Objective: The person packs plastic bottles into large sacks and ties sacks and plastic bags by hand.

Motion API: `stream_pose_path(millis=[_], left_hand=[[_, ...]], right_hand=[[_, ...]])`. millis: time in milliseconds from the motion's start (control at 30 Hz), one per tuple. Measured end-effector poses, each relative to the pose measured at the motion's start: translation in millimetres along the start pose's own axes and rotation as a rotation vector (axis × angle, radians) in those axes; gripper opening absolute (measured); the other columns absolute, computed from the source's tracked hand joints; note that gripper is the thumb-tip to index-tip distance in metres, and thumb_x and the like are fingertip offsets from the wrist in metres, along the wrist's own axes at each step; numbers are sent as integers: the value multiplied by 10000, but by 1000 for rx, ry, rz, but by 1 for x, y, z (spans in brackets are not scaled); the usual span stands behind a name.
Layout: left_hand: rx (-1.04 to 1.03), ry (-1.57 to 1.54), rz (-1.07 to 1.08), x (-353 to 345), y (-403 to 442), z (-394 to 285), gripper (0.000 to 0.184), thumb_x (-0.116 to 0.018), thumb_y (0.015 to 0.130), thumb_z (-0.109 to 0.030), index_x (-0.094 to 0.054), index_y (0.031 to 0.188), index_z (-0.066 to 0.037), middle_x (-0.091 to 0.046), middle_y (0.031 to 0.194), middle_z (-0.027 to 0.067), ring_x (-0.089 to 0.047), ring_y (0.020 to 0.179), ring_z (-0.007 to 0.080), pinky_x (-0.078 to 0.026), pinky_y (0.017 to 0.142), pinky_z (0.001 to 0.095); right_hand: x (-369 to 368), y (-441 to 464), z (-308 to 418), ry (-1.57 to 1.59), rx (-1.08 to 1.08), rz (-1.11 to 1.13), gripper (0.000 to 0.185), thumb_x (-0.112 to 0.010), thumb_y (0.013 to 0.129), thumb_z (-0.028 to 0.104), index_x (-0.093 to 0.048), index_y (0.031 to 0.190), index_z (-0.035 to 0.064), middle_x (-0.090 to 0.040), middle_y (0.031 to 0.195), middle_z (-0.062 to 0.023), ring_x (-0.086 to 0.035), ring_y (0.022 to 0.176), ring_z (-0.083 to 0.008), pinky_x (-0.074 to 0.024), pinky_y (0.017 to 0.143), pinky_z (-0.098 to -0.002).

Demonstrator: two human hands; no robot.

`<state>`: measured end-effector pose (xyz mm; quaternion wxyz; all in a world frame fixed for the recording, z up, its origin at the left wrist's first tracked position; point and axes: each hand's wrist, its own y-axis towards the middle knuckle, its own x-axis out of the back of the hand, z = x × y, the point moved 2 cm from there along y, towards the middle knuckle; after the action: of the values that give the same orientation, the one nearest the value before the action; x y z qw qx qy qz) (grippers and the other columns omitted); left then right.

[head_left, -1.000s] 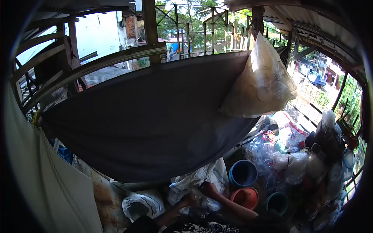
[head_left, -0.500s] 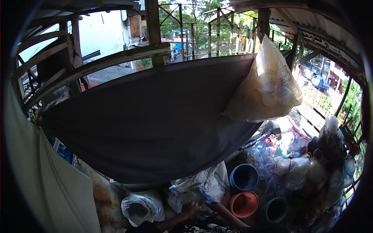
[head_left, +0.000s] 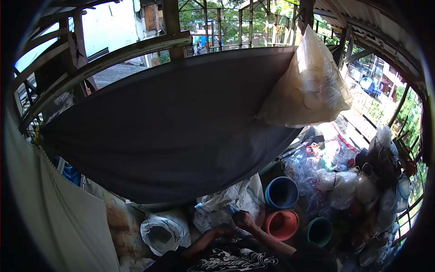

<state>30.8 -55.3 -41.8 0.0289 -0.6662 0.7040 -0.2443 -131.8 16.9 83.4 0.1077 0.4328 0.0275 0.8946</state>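
Observation:
My right hand [head_left: 244, 219] is closed, fingers curled in front of a large white sack [head_left: 250, 192]; a small bluish bit shows at its fingertips, too small to name. To its left my left hand [head_left: 225, 231] is low, close to my dark printed shirt [head_left: 235, 260], its fingers dark and hard to make out. The crumpled sack lies just beyond both hands, below the edge of a dark hanging cloth [head_left: 167, 131]. Left of the hands stands an open white sack [head_left: 164, 233].
Blue [head_left: 282, 192], red [head_left: 282, 225] and green [head_left: 318, 232] buckets stand at the right. Behind them lies a heap of clear plastic [head_left: 340, 181]. A full translucent bag [head_left: 312, 90] hangs at the cloth's right end. A pale curtain [head_left: 59, 213] hangs at the left.
My right hand has risen toward the white sack and curled closed since half a second ago. My left hand has drawn nearer to my shirt. The view has tilted slightly down.

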Motion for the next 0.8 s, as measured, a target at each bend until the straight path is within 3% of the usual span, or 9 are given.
stream_pose_path(millis=[100,200,333,400,467,567,667,767,800], left_hand=[[-321,-554,-120,8,-18,-8,505,-691,798,-315,-593,1212,-43,-651,969,42,-671,825,173,-534,660,338],[-336,-667,421,50,-36,-57,489,-671,841,-293,-555,1245,-43,-624,1028,50,-649,827,164,-530,702,319],[-226,-525,70,100,-47,-110,529,-711,802,-329,-562,1204,-20,-630,1041,100,-644,908,222,-517,801,349],[-197,-484,-15,107,-51,-127,539,-721,792,-339,-564,1193,-14,-631,1044,112,-643,928,237,-514,826,356],[279,308,-611,124,-54,-140,567,-701,800,-236,-506,1274,5,-581,1192,176,-561,1141,334,-453,948,447],[87,922,-1014,112,-80,-219,638,-683,782,-181,-435,1332,28,-452,1356,223,-360,1321,427,-313,1070,531],[27,1164,-972,83,-59,-208,709,-695,721,-169,-426,1362,-34,-333,1447,212,-291,1349,452,-280,1064,585],[-6,1230,-944,90,-35,-175,650,-628,779,-167,-391,1366,-20,-397,1377,231,-293,1353,449,-244,1102,567],[-5,1233,-948,101,-28,-163,650,-628,779,-167,-391,1366,-20,-397,1377,231,-293,1353,449,-244,1102,567]], right_hand=[[31,21,48,359,129,-34,221,-592,848,225,-653,796,20,-661,785,-118,-629,705,-228,-486,634,-355],[49,48,75,762,57,21,239,-576,859,220,-659,828,-2,-651,780,-75,-585,702,-132,-459,641,-302],[57,86,58,805,-80,46,271,-580,869,242,-669,864,-14,-643,748,-34,-563,690,-113,-450,629,-289],[62,90,35,463,-270,-154,315,-626,836,291,-670,853,-21,-628,656,-50,-593,606,-126,-458,554,-295],[63,93,-1,344,-459,-222,326,-652,802,308,-676,848,-13,-648,665,-102,-629,575,-178,-483,536,-328],[56,88,-41,422,-681,-157,308,-650,796,307,-671,798,0,-653,657,-138,-624,509,-214,-487,512,-365],[36,90,-72,567,-561,50,312,-646,811,297,-654,755,-9,-627,612,-138,-610,490,-206,-468,487,-371],[18,94,-85,-48,437,-3,237,-636,663,51,-623,895,3,-612,708,-151,-606,605,-326,-489,576,-390],[15,92,-86,-2,496,64,363,-620,589,13,-589,951,9,-600,784,-151,-579,672,-373,-492,628,-398]])
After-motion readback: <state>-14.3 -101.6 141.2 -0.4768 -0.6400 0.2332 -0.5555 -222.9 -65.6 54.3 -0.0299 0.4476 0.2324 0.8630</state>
